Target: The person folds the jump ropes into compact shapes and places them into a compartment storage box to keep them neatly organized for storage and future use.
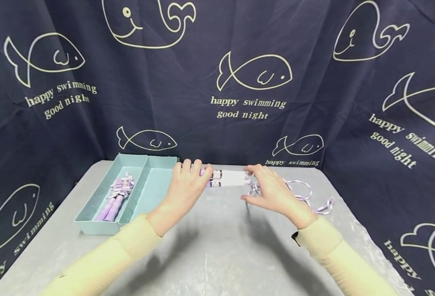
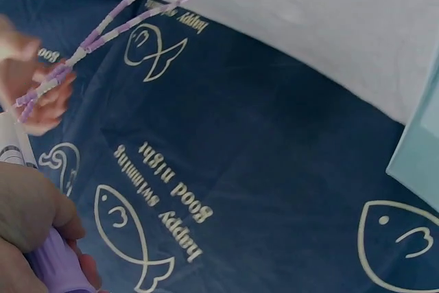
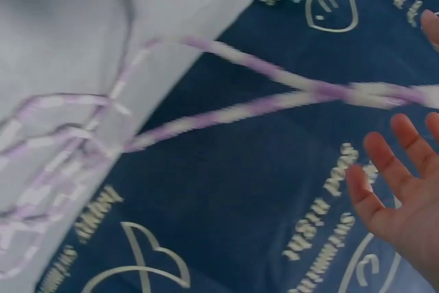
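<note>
My left hand grips the handles of a beaded jump rope above the table. The handles are purple and white with dark print, and point to the right. In the left wrist view, a purple handle end sticks out below the fingers. From the white ends, the purple-and-white beaded cord runs down to the tabletop, its far part lying in loops to the right. My right hand is beside the cord where it leaves the handles, with thumb and fingers spread apart; fingers show just under the beads.
At the left of the grey table stands a light blue two-compartment box. A second jump rope, its purple handles toward me and cord bundled, lies in the left compartment. Dark blue curtains with fish drawings hang behind and on both sides.
</note>
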Demonstrator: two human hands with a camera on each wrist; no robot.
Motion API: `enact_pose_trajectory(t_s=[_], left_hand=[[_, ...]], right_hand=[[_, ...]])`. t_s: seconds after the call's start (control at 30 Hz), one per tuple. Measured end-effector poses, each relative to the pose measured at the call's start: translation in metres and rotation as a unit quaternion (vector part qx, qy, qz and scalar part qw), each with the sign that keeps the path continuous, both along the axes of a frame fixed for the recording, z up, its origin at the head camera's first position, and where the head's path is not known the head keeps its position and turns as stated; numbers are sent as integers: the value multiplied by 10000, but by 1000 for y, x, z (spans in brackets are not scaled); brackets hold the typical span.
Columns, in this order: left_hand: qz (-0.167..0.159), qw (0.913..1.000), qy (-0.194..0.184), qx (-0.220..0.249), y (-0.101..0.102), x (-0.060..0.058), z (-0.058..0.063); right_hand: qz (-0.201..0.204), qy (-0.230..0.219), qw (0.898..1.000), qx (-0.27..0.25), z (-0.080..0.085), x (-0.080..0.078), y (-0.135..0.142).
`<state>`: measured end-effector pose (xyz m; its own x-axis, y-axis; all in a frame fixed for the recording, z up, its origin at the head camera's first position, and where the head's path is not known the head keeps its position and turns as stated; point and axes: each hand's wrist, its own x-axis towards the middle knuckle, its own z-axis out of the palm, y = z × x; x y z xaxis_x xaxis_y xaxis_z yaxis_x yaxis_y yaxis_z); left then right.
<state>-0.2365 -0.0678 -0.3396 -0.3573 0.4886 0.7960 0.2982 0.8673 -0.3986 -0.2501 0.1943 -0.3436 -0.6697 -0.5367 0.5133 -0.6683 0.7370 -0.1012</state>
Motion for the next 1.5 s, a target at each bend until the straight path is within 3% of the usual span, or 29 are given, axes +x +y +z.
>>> enact_pose_trajectory(t_s=[0.33,0.53,0.63,0.8,0.9,1.07,1.23,1.37,1.5], left_hand=[[-540,9969,468,324,-6,12,29],[-611,9959,527,401,-11,17,46],[-656,9954,525,459,-13,20,52],[-685,9941,592,594,-18,21,59],[-638,9943,584,625,-21,19,61],[-539,9944,528,740,-29,17,63],[-603,9928,478,916,-37,18,67],[-630,9913,438,1072,-42,18,71],[-543,9917,450,1077,-45,16,72]], right_hand=[[-210,120,9977,-640,-48,-26,13],[210,320,9917,-1228,-73,-41,17],[274,120,9885,-1482,-81,-45,18],[-11,-756,9800,-1843,-86,-44,22],[-338,-1139,9773,-1756,-84,-43,26],[-678,-903,9824,-1489,-80,-47,33],[-666,-758,9846,-1426,-87,-54,45],[-463,-936,9867,-1242,-92,-55,54],[-663,-880,9873,-1141,-89,-54,57]])
